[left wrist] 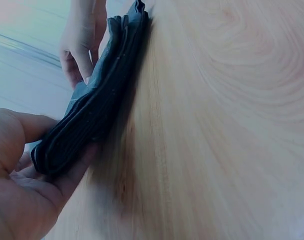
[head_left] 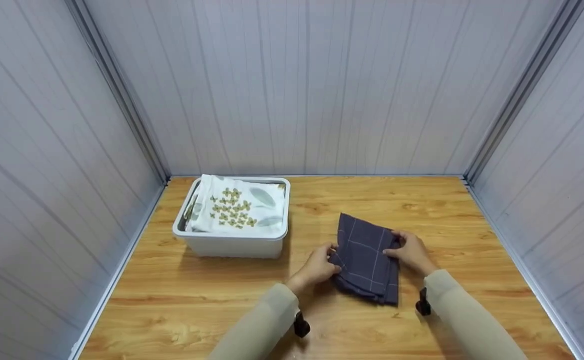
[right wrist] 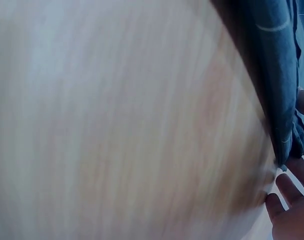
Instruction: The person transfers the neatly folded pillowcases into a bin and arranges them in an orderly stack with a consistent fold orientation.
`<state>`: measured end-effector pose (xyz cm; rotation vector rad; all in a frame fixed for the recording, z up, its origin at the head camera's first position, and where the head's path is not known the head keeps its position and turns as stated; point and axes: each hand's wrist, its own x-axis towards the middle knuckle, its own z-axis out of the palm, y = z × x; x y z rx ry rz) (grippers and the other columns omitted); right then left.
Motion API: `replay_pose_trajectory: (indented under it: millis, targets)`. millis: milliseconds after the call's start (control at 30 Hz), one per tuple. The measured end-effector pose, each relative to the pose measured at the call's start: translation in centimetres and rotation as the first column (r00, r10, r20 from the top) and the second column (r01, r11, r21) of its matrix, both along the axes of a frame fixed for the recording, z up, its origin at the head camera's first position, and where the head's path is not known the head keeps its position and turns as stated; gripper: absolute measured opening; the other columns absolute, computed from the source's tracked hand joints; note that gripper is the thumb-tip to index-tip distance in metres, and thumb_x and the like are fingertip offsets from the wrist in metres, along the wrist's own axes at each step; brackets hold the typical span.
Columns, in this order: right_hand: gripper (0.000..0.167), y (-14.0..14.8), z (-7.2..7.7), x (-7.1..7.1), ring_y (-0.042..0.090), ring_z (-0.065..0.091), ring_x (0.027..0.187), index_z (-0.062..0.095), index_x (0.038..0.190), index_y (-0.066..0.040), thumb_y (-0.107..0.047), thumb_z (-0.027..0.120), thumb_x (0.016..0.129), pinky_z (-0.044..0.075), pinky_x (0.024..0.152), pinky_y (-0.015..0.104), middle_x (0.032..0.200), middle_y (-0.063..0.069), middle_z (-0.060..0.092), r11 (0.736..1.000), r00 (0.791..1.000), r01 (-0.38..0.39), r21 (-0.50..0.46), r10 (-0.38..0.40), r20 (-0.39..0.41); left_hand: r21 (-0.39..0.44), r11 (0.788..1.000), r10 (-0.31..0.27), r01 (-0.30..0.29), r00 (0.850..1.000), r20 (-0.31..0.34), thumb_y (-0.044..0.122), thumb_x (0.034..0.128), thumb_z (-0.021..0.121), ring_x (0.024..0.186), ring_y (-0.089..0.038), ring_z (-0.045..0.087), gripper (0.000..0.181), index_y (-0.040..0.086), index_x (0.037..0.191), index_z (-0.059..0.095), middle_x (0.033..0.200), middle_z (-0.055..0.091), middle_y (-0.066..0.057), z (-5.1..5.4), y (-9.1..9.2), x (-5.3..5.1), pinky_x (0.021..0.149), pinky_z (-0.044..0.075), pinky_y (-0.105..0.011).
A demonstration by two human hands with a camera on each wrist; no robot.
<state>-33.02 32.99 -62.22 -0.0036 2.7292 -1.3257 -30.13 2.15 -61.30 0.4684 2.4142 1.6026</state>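
A dark checked cloth with thin pale lines lies folded on the table, right of centre. At its left edge, my left hand pinches the folded layers, thumb above and fingers beneath; the left wrist view shows the thick stack of folds between them. My right hand holds the right edge with its thumb on top. In the right wrist view, the fingers are under the cloth's edge, and part of that hand is out of frame.
A white plastic tub stands at the back left of the wooden table. Folded white fabric with yellow-brown flowers and grey-green leaves fills it to the rim. Pale panel walls enclose the table at the back and both sides.
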Motion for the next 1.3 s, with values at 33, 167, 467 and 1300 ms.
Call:
replay_pose_trajectory:
  millis: [33,167,467,1300]
  targets:
    - [0.076,-0.1,0.1,0.0,0.051,0.041,0.154,0.049,0.157,0.006,-0.017,0.085,0.095,0.037,0.126,0.063,0.163,0.033,0.046,1.0,1.0,-0.001,0.004,0.001,0.0,0.001,1.0,-0.001,0.001,1.0,-0.012,-0.013,0.0784,0.074,0.105,-0.021,0.064,0.053,-0.003,0.13,0.066,0.119,0.071,-0.016,0.1,-0.1,0.0,0.093,0.058,-0.033]
    - [0.078,-0.3,0.6,0.0,0.05,0.052,0.146,0.049,0.158,0.004,-0.018,0.087,0.094,0.044,0.121,0.062,0.161,0.032,0.049,1.0,1.0,-0.013,0.0,0.013,-0.007,0.007,0.999,-0.038,0.038,0.999,-0.039,-0.018,0.078,0.066,0.099,-0.018,0.063,0.054,-0.002,0.13,0.066,0.119,0.072,-0.017,0.7,-0.7,-0.1,0.085,0.055,-0.026]
    - [0.085,-1.3,2.7,-0.7,0.053,0.03,0.158,0.039,0.166,-0.001,-0.023,0.084,0.097,0.035,0.124,0.069,0.171,0.029,0.036,0.994,0.995,-0.099,-0.054,0.098,-0.026,-0.092,0.989,-0.13,0.118,0.982,-0.138,-0.018,0.0826,0.06,0.118,-0.021,0.064,0.057,0.0,0.136,0.069,0.134,0.072,-0.017,2.9,-3.0,-0.3,0.103,0.054,-0.033]
    - [0.077,-5.4,2.4,-3.1,0.023,0.071,0.115,0.045,0.159,0.007,-0.01,0.084,0.094,0.06,0.099,0.036,0.138,0.026,0.069,0.928,0.972,-0.226,-0.298,0.236,0.0,-0.249,0.959,-0.233,0.135,0.875,-0.424,-0.016,0.0928,0.063,0.116,-0.022,0.074,0.041,0.001,0.128,0.075,0.124,0.079,-0.013,4.7,-8.0,-0.1,0.105,0.06,-0.036]
